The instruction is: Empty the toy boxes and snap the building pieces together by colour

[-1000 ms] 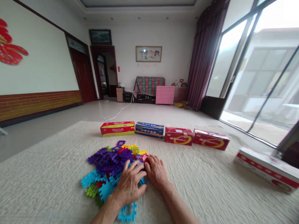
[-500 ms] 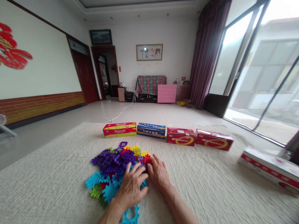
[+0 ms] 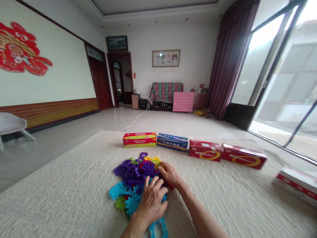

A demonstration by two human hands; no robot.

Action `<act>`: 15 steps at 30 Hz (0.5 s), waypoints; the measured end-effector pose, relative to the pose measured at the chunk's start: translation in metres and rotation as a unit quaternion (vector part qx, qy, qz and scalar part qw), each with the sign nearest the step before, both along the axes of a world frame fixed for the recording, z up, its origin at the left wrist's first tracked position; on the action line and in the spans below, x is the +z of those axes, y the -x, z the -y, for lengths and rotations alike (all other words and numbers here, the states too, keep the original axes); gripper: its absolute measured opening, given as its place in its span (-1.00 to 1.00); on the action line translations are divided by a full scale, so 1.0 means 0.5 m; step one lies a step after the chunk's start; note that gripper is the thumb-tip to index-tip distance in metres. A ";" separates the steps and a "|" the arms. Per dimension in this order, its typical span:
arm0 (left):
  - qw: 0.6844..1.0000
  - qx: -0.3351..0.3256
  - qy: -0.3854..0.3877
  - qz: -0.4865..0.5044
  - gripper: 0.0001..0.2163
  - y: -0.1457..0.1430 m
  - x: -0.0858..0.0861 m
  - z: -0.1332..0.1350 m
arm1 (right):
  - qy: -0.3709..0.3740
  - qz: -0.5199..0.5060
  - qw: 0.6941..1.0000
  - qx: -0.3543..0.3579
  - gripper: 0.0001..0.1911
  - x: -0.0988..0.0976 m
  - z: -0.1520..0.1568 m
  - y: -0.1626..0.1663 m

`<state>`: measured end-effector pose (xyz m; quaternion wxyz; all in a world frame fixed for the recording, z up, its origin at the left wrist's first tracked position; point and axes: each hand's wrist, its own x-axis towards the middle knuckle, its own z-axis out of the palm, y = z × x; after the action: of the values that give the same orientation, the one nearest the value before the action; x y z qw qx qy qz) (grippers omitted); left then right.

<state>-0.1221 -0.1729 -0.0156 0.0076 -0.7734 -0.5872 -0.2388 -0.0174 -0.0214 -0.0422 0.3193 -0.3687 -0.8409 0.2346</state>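
Note:
A heap of toothed plastic building tiles [image 3: 133, 175], purple, blue, green, yellow and red, lies on a cream textured cloth [image 3: 61, 195]. My left hand [image 3: 151, 201] rests palm down on the blue and purple tiles at the heap's near right, fingers spread. My right hand [image 3: 170, 175] lies on the heap's right edge, fingers curled over red and yellow tiles; what they grip, if anything, is hidden. A blue tile [image 3: 158, 228] pokes out below my left wrist.
Several long cartons stand in a row behind the heap: red-yellow [image 3: 139, 139], blue [image 3: 172, 141], two red ones [image 3: 205, 150] [image 3: 244, 156], another at far right [image 3: 296, 183]. A white chair [image 3: 11, 124] stands at left. Glass doors fill the right wall.
The view has swung left, so everything sits further right in frame. My right hand has slid forward onto the heap's far right edge; my left hand stays on the tiles.

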 end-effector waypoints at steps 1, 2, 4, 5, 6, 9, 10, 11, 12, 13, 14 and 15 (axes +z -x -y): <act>1.000 -0.001 -0.001 -0.004 -0.80 0.009 0.002 0.004 | 0.006 -0.016 1.000 0.010 -0.59 0.000 0.006 0.009; 1.000 -0.003 -0.003 -0.009 -0.80 0.019 0.003 0.009 | 0.012 -0.033 0.999 0.016 -0.59 0.000 0.011 0.018; 1.000 -0.007 -0.006 -0.022 -0.78 0.041 0.004 0.020 | 0.023 -0.064 0.997 0.020 -0.61 0.002 0.023 0.034; 1.000 -0.008 -0.007 -0.028 -0.77 0.054 0.005 0.027 | 0.028 -0.077 0.996 0.021 -0.62 0.002 0.029 0.044; 0.999 -0.007 -0.007 -0.035 -0.76 0.066 0.005 0.033 | 0.032 -0.087 0.995 0.023 -0.62 0.003 0.035 0.054; 0.998 0.002 -0.008 -0.055 -0.75 0.110 0.005 0.052 | 0.042 -0.103 0.993 0.035 -0.64 0.008 0.057 0.091; 0.998 0.008 -0.009 -0.062 -0.75 0.126 0.006 0.057 | 0.044 -0.105 0.993 0.040 -0.64 0.010 0.065 0.104; 0.998 0.014 -0.011 -0.068 -0.75 0.143 0.008 0.062 | 0.047 -0.108 0.992 0.044 -0.64 0.012 0.073 0.116; 0.997 0.022 -0.013 -0.074 -0.74 0.160 0.010 0.066 | 0.050 -0.113 0.991 0.046 -0.63 0.015 0.080 0.126; 0.996 0.030 -0.016 -0.078 -0.74 0.176 0.013 0.069 | 0.053 -0.119 0.991 0.045 -0.62 0.017 0.087 0.134; 0.996 0.040 -0.020 -0.081 -0.75 0.191 0.017 0.072 | 0.054 -0.127 0.990 0.039 -0.61 0.020 0.093 0.138; 0.995 0.052 -0.025 -0.080 -0.75 0.202 0.022 0.075 | 0.055 -0.137 0.989 0.028 -0.58 0.022 0.098 0.138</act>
<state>-0.2229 -0.2102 -0.0046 0.0864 -0.7582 -0.6178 -0.1896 -0.0862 -0.0704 -0.0314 0.4041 -0.3263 -0.7851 0.3375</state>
